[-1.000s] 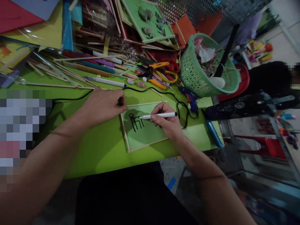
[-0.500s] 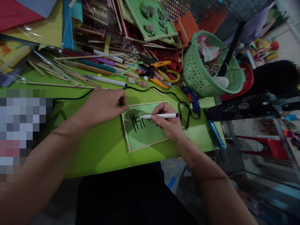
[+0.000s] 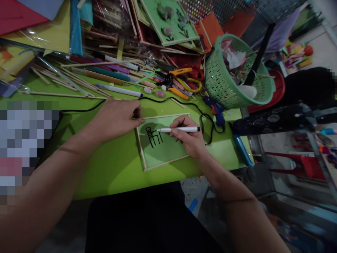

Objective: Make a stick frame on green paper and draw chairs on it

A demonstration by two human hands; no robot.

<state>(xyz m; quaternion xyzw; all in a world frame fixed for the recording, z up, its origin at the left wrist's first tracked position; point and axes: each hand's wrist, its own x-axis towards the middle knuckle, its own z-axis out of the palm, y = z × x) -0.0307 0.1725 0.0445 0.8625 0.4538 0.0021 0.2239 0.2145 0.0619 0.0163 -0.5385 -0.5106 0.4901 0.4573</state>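
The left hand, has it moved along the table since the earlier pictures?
No, not visibly: the left hand keeps the same place against the white marker lying just beyond it on the table.

Dim light is falling across a smooth lime-green table [image 3: 113, 170] spanning the centre, as a grey, scrap-littered floor [image 3: 192, 191] is showing at five o'clock and a red plastic seat [image 3: 313, 167] is appearing between three and four.

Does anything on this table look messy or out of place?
Yes: behind the stick-framed green card, wooden sticks lie untidily crisscrossed among scattered markers. A black cord loops loosely beside the card, near the glue gun. No spill shows.
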